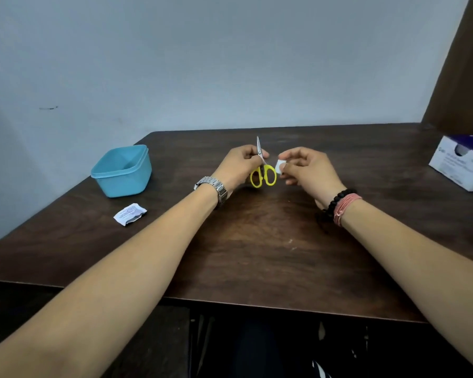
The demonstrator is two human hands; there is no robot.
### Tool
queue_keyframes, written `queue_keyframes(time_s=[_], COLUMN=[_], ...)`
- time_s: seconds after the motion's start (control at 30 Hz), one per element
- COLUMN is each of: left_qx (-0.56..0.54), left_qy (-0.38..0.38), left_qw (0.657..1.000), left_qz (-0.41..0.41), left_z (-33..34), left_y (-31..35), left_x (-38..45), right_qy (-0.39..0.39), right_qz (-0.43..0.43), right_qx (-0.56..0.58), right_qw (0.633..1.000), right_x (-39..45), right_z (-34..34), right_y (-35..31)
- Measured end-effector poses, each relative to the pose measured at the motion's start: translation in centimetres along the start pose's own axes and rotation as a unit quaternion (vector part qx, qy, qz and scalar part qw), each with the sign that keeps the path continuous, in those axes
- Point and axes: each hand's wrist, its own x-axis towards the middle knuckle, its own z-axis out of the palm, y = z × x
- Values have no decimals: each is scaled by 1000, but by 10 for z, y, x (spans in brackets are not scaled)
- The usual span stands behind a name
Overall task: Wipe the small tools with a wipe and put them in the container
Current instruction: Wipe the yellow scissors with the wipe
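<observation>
Small scissors (263,174) with yellow handles and steel blades stand upright above the dark wooden table (257,241), blades pointing up. My left hand (236,166) grips them around the pivot, with the handles hanging below my fingers. Just to the right, my right hand (303,169) pinches a small folded white wipe (279,166) close to the scissors, a small gap apart from them. A light blue square plastic container (145,175) sits open on the table at the left; nothing shows inside it.
A torn white wipe sachet (130,214) lies on the table in front of the container. A white and purple box (462,162) stands at the table's right edge, below a brown curtain. A grey wall runs behind the table.
</observation>
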Motion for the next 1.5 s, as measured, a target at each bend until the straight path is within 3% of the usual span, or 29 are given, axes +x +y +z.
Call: queue_keyframes(time_s=[0.37, 0.77, 1.1, 1.5], left_qx=[38, 132, 78, 0], left_qy=[13, 24, 44, 2], left_qw=[999, 984, 988, 995], left_qz=[30, 118, 124, 102], left_z=[3, 8, 6, 8], left_y=[-4, -2, 2, 2], left_x=[0, -8, -8, -11], right_qy=[-58, -45, -76, -111], right_qz=[5, 49, 51, 56], right_qx=[8, -29, -88, 0], right_qw=[998, 997, 992, 992], right_x=[-2, -2, 0, -1], right_z=[-1, -1, 2, -4], right_y=[-1, 0, -4, -2])
